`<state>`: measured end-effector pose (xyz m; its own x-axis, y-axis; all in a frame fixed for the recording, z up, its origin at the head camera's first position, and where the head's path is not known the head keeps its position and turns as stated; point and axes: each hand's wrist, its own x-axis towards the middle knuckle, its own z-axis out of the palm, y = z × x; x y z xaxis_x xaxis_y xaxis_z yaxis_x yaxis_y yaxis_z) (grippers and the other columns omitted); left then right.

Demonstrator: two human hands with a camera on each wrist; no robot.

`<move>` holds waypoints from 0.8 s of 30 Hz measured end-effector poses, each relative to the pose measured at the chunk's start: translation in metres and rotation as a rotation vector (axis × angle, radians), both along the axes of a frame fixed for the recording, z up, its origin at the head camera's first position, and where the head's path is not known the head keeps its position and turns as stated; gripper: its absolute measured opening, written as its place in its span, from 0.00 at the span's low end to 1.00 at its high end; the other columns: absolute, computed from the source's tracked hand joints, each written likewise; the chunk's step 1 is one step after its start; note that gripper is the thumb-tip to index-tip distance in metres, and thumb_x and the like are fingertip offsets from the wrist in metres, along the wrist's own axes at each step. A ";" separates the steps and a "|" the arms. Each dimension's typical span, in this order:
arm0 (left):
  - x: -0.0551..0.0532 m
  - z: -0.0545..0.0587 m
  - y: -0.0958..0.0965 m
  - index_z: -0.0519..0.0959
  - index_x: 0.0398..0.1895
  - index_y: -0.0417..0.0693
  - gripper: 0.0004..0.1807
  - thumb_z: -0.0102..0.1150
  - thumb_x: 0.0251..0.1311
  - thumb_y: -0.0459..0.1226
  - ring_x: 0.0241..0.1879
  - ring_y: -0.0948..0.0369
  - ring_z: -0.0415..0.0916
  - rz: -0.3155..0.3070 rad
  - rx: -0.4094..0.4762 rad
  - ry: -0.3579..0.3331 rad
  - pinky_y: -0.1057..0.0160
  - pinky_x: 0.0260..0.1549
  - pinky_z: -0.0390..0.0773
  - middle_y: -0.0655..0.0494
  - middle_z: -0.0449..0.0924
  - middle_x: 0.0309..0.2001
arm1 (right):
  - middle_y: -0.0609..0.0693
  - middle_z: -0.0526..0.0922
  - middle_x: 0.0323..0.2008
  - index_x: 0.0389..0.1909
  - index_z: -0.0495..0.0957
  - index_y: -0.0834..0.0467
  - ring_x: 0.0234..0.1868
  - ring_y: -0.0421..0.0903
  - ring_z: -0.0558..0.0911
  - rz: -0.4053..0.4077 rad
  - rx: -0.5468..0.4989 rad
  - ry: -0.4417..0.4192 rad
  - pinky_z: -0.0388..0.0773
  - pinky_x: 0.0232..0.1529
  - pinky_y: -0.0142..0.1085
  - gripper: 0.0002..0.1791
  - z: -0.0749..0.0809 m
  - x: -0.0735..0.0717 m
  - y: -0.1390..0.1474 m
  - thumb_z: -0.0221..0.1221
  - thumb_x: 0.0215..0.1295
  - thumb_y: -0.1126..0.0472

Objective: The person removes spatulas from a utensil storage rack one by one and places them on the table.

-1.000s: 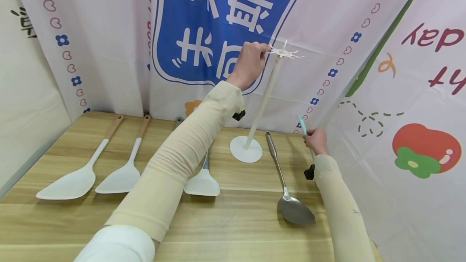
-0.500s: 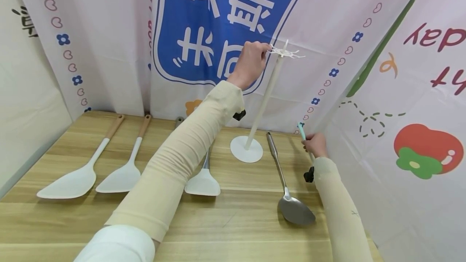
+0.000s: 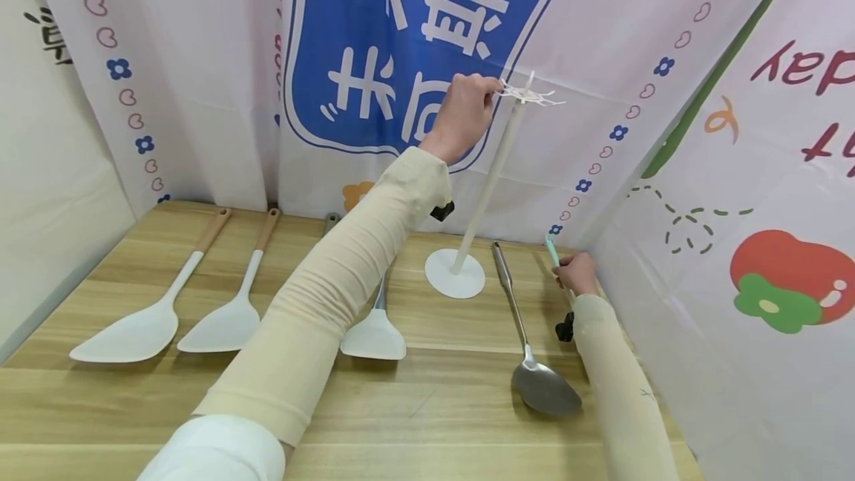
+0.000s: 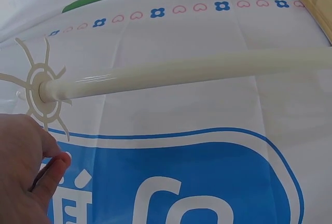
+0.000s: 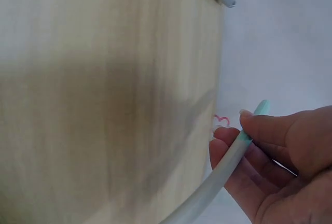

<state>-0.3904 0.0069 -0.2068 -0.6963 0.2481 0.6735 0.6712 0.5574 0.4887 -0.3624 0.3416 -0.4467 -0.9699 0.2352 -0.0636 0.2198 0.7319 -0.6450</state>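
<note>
My left hand [image 3: 465,113] is raised at the top of a tall cream stand [image 3: 494,177], pinching a hook on its ring of thin hooks [image 3: 528,96]. The left wrist view shows finger and thumb [image 4: 61,164] together just below the hook ring [image 4: 37,90]. At the right edge of the table, my right hand [image 3: 577,273] grips a slim utensil handle [image 3: 551,249] with a mint-green end. In the right wrist view, thumb and fingers pinch where the green end [image 5: 261,109] meets the pale shaft [image 5: 207,190]. The utensil's head is hidden behind my arm.
A steel ladle-like spoon [image 3: 544,388] lies between the stand's round white base [image 3: 454,285] and my right arm. Two white turners with wooden handles [image 3: 133,332] [image 3: 223,324] lie left; another white turner [image 3: 374,336] is partly under my left arm. Printed cloth walls [image 3: 200,80] border the table.
My right hand has lowered a little toward the table with the mint-ended utensil. The left hand keeps its hold at the stand's top, and the head view has shifted slightly.
</note>
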 end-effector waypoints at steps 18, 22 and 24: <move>-0.002 -0.002 0.001 0.84 0.57 0.41 0.16 0.51 0.74 0.28 0.42 0.59 0.84 -0.004 0.000 0.027 0.74 0.50 0.81 0.46 0.87 0.51 | 0.64 0.86 0.29 0.52 0.79 0.78 0.24 0.50 0.85 -0.008 0.002 0.031 0.78 0.24 0.30 0.16 -0.025 -0.014 0.004 0.60 0.66 0.72; -0.002 -0.002 0.001 0.84 0.57 0.41 0.16 0.50 0.74 0.28 0.41 0.60 0.84 -0.002 -0.003 0.037 0.74 0.47 0.81 0.46 0.87 0.51 | 0.62 0.87 0.29 0.52 0.80 0.77 0.24 0.48 0.84 -0.011 0.018 0.025 0.78 0.25 0.29 0.17 -0.028 -0.016 0.004 0.62 0.65 0.71; -0.003 -0.002 0.001 0.84 0.56 0.42 0.16 0.50 0.74 0.28 0.41 0.60 0.84 -0.004 -0.003 0.036 0.73 0.46 0.81 0.47 0.87 0.51 | 0.62 0.87 0.29 0.51 0.81 0.76 0.24 0.48 0.84 -0.007 0.027 0.024 0.77 0.26 0.29 0.17 -0.029 -0.016 0.005 0.63 0.64 0.71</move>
